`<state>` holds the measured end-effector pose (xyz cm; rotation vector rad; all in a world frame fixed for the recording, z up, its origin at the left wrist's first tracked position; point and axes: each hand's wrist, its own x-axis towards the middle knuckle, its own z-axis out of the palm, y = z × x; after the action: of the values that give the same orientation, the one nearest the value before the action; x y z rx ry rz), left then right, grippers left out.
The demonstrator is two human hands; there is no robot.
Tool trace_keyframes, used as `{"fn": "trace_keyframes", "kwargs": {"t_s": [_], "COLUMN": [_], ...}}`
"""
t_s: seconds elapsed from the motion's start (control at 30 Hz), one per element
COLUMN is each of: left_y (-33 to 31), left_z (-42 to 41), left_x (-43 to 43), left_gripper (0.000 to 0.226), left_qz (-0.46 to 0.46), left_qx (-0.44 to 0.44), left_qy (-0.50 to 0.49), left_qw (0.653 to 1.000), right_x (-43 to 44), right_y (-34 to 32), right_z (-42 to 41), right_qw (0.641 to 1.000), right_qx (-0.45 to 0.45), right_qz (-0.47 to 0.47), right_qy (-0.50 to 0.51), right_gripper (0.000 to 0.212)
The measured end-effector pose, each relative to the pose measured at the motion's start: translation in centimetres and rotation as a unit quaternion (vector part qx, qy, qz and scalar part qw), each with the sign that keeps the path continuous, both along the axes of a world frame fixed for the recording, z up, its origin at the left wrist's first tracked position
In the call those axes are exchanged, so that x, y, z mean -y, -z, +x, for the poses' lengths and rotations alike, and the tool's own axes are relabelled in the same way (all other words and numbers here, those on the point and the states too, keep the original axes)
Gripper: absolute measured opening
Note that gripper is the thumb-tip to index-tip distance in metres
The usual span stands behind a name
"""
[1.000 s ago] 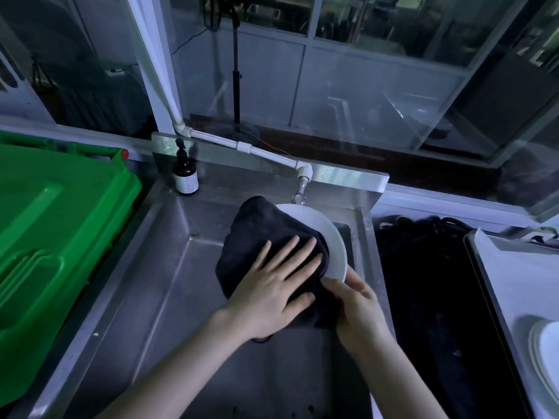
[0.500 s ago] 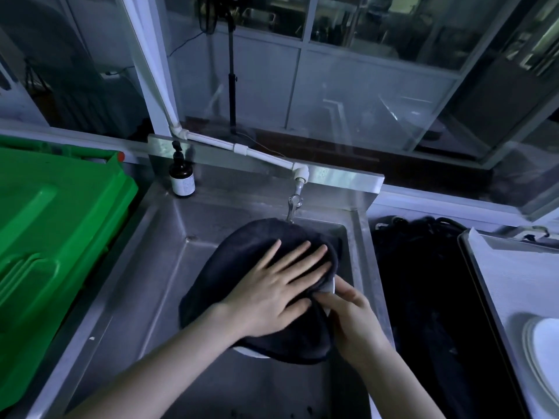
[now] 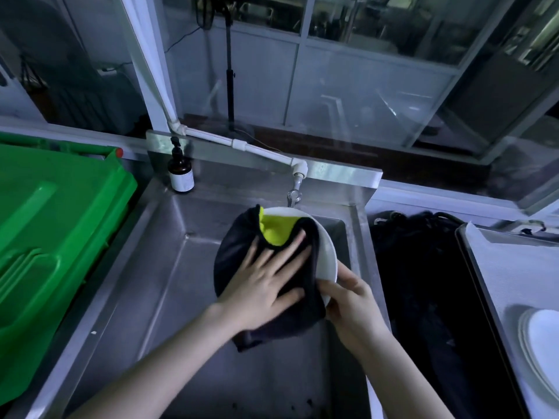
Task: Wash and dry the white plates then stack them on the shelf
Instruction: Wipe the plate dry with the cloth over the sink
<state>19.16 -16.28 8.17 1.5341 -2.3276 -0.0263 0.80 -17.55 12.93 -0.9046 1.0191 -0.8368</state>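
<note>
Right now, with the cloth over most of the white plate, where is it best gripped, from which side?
By its bare right rim, from the right. The white plate is tilted, the left hand presses the dark cloth across its face, leaving that edge free; the right hand pinches it there.

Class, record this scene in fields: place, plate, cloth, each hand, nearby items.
Place: steel sink, below the tap
Plate: white plate, tilted over the sink
Cloth: dark cloth, yellow-green corner folded back, covers most of plate
Left hand: fingers spread, pressing the cloth
Right hand: holds the plate's lower rim
Nearby: brown pump bottle, green bin, more plates at right
</note>
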Motion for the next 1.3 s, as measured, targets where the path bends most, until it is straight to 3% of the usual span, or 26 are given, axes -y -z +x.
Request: {"fn": "trace_keyframes", "kwargs": {"t_s": [0.13, 0.3, 0.4, 0.5, 0.57, 0.7, 0.8, 0.9, 0.97, 1.03, 1.13, 1.2, 1.3], "left_y": [-2.5, -3.7, -3.8, -5.0, -5.9, -6.6, -6.2, -5.3, -5.5, -6.4, -7.9, -8.3, -7.3], "left_z": [1.7, 3.5, 3.7, 3.6, 3.6, 3.3, 2.6, 2.0, 2.5, 3.6, 3.9, 3.8, 3.9], "left_x": [3.2, 4.1, 3.5, 3.0, 2.9, 2.6, 1.5, 0.4, 0.8, 1.9, 3.0, 3.0, 2.5], "left_gripper": [0.067, 0.045, 0.035, 0.028, 0.036, 0.037, 0.033, 0.025, 0.02, 0.019, 0.026, 0.03, 0.024], "left_qz": [-0.028, 0.048, 0.076, 0.103, 0.121, 0.119, 0.097, 0.072, 0.065, 0.075, 0.128, 0.151, 0.114], "left_qx": [-0.015, -0.253, -0.325, -0.344, -0.355, -0.355, -0.429, -0.536, -0.513, -0.44, -0.334, -0.319, -0.377], "left_qy": [-0.096, -0.129, -0.099, -0.038, -0.019, -0.063, -0.141, -0.228, -0.235, -0.196, -0.088, -0.059, -0.134], "left_qw": [0.995, 0.958, 0.937, 0.932, 0.927, 0.925, 0.887, 0.809, 0.823, 0.873, 0.93, 0.934, 0.909], "right_x": [-0.6, 0.7, 1.2, 1.9, 2.3, 3.5, 4.5, 4.3, 3.9, 3.8, 3.9, 4.1, 4.2], "right_y": [-1.0, -2.9, -3.3, -3.4, -3.8, -4.9, -5.3, -4.6, -4.1, -4.1, -4.7, -5.0, -4.9], "right_z": [-0.7, -1.5, -1.5, -1.2, -0.9, -0.3, -1.1, -1.6, -1.4, -0.9, 0.3, 0.5, -0.1], "right_qw": [0.998, 0.988, 0.974, 0.948, 0.936, 0.896, 0.92, 0.952, 0.958, 0.953, 0.909, 0.89, 0.94], "right_qx": [-0.013, -0.087, -0.171, -0.255, -0.269, -0.305, -0.251, -0.181, -0.171, -0.195, -0.277, -0.299, -0.218], "right_qz": [-0.02, -0.107, -0.145, -0.189, -0.227, -0.307, -0.297, -0.234, -0.209, -0.226, -0.302, -0.326, -0.263], "right_qy": [-0.059, -0.072, -0.043, -0.014, -0.033, -0.099, -0.052, 0.077, 0.098, 0.047, -0.077, -0.112, -0.014], "right_gripper": [0.043, 0.039, 0.03, 0.015, 0.013, 0.008, 0.015, 0.011, 0.009, 0.011, 0.01, 0.01, 0.008]}}
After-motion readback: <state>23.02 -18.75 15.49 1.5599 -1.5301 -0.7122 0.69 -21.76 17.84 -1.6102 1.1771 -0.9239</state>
